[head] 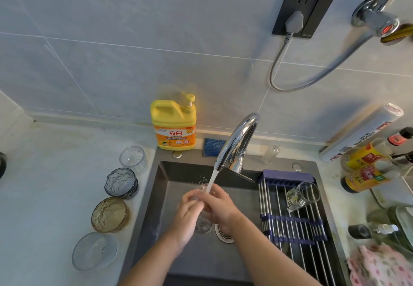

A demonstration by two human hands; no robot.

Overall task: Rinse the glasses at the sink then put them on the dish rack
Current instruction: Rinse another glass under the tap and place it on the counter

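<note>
Over the dark sink (165, 187), my left hand (186, 214) and my right hand (220, 207) both grip a small clear glass (202, 188) under the stream from the chrome faucet (237, 138). The glass is mostly hidden by my fingers. A clear glass mug (301, 194) lies on its side on the roll-up dish rack (297, 221) across the sink's right part. On the counter to the left stand a clear glass (133, 158), a blue-grey glass (121, 183), an amber glass bowl (110, 214) and a clear glass dish (95, 251).
A yellow detergent bottle (173, 127) and a blue sponge (213, 147) sit behind the sink. Sauce bottles (368, 167), a foil roll (362, 131) and a pink cloth (380, 265) crowd the right counter. A plugged-in wall socket (299, 13) is above.
</note>
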